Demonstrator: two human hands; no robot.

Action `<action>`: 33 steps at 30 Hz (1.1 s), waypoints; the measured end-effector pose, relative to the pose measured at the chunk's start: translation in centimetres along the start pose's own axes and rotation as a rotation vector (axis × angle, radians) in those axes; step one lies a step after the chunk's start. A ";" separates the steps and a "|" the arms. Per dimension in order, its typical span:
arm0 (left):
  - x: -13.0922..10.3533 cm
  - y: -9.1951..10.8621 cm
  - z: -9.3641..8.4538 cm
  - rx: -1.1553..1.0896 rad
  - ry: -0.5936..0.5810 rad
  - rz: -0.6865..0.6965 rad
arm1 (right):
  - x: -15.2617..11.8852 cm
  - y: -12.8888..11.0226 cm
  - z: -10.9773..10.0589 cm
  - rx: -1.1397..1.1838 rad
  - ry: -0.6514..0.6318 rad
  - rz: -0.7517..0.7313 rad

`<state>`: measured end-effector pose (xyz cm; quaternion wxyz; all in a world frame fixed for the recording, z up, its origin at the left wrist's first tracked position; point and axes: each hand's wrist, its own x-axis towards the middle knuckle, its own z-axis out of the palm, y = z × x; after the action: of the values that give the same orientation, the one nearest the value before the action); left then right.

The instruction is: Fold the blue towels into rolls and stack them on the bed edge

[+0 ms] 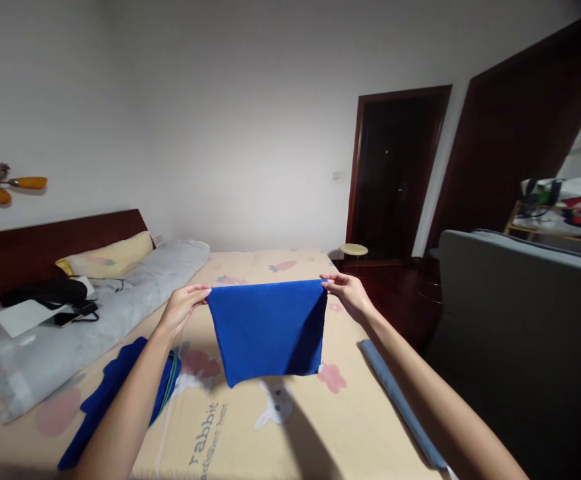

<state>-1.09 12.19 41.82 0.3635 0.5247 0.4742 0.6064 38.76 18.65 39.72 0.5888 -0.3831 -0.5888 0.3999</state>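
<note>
Over on the left, grey bedding point(130, 313) is spread along the headboard point(60, 250) edge of the bed point(370, 433), and towards the near left corner a dark blue bundle point(101, 393) is seen, partly covered by the left forearm point(125, 407). Now the left hand point(184, 305): the top left corner of the blue cloth point(270, 330) is pinched there, thumb to fingertips, the grip closed on just a sliver of fabric. And here is the relation that matters: the cloth is hung straight down between the two hands, above the middle of the bed, its longer side stretched left to right, almost level, with neither hand clearly nearer to it. The lower edge is left free, the left bottom corner dipped a touch below the right. Across to the right hand point(349, 293), and the other top corner is nipped in the same way, grip closed, the top edge held taut. Furthest right, a folded blue-grey strip point(398, 403) is laid along the bed's right edge, beneath the right forearm point(420, 373), untouched by either hand.
</note>
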 end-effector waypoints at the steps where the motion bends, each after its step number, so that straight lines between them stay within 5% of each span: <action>1: 0.0 -0.1 -0.1 0.003 0.000 0.005 | 0.0 0.0 0.0 -0.010 0.002 -0.005; 16: 0.1 -0.1 -0.5 0.179 0.049 0.068 | 0.7 0.9 0.0 -0.266 0.022 -0.138; 33: 0.5 -1.1 -1.4 0.334 -0.030 0.082 | 0.2 1.7 -0.6 -0.783 -0.117 -0.314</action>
<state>-2.59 12.76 40.90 0.2534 0.6056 0.5410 0.5256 39.28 19.49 38.25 0.4182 -0.4601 -0.7798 0.0724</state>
